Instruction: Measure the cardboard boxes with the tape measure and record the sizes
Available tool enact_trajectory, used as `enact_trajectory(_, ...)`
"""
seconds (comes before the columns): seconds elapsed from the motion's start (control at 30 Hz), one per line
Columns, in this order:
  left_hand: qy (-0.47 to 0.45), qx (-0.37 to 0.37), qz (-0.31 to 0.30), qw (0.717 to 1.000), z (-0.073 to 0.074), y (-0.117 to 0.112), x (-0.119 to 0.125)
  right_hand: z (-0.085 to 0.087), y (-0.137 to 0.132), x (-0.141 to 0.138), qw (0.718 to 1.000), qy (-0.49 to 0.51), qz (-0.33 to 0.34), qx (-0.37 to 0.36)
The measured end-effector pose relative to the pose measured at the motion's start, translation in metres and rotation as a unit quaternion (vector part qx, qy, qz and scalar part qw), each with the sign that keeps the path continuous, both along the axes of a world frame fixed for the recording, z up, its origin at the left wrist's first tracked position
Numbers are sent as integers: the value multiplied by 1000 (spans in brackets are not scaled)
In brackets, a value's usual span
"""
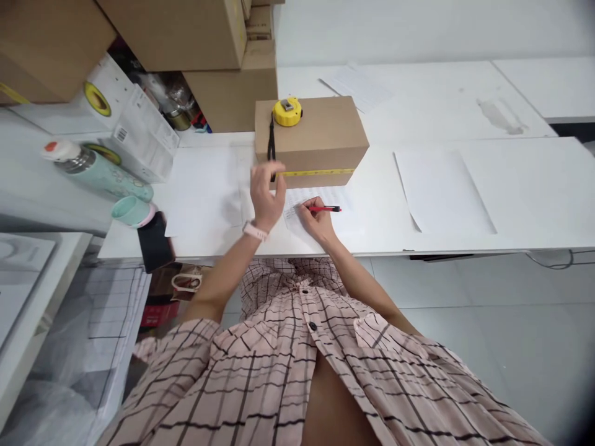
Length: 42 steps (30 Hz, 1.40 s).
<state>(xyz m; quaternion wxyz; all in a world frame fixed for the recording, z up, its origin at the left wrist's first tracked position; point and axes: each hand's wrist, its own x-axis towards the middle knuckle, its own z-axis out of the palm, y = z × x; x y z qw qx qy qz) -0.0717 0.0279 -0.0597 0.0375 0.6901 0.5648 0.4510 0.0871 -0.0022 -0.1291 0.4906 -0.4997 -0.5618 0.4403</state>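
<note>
My right hand (317, 220) is closed around a red pen (325, 209), against a sheet with rows of writing (292, 214) on the white table. My left hand (266, 197) is raised at the front left of a brown cardboard box (320, 127), thumb and index finger apart, with nothing visible held. Whether its fingertips touch the box, I cannot tell. On top of the box sits a yellow tape measure (287, 111), its black strap (271, 139) hanging down behind my left hand. A yellow strip with faint marks (320, 173) runs along the box's front face.
Blank paper lies left (202, 192) and right (444, 189). A mint bottle (105, 173), its cup (132, 212) and a black phone (155, 244) are at the left edge. Cardboard boxes (181, 31) are stacked at the back left. Another paper (356, 85) lies behind the box.
</note>
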Motion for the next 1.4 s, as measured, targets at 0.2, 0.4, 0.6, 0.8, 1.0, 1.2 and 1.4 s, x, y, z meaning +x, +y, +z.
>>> enact_trajectory(0.2, 148, -151, -114, 971, -72, -95, -2, 0, -1, -1, 998, -64, -5, -10)
enact_trajectory(0.4, 233, -169, -105, 952, -69, -100, 6, -3, -1, -2, 994, -102, 15, 30)
enact_trajectory(0.6, 227, -149, -93, 958, -70, -101, 8, -14, 2, -2, 992, -121, 22, 40)
enact_trajectory(0.8, 228, -147, -92, 958, -70, -101, 7, -12, 2, -4, 991, -131, 17, 32)
enact_trajectory(1.0, 219, -157, -94, 958, -71, -101, 7, -7, 1, -4, 991, -131, 14, 38)
enact_trajectory(1.2, 223, -153, -93, 958, -71, -101, 7, -7, 0, -4, 989, -141, 14, 28)
enact_trajectory(1.4, 223, -156, -94, 958, -70, -101, 7, -6, 0, -4, 991, -133, 4, 32)
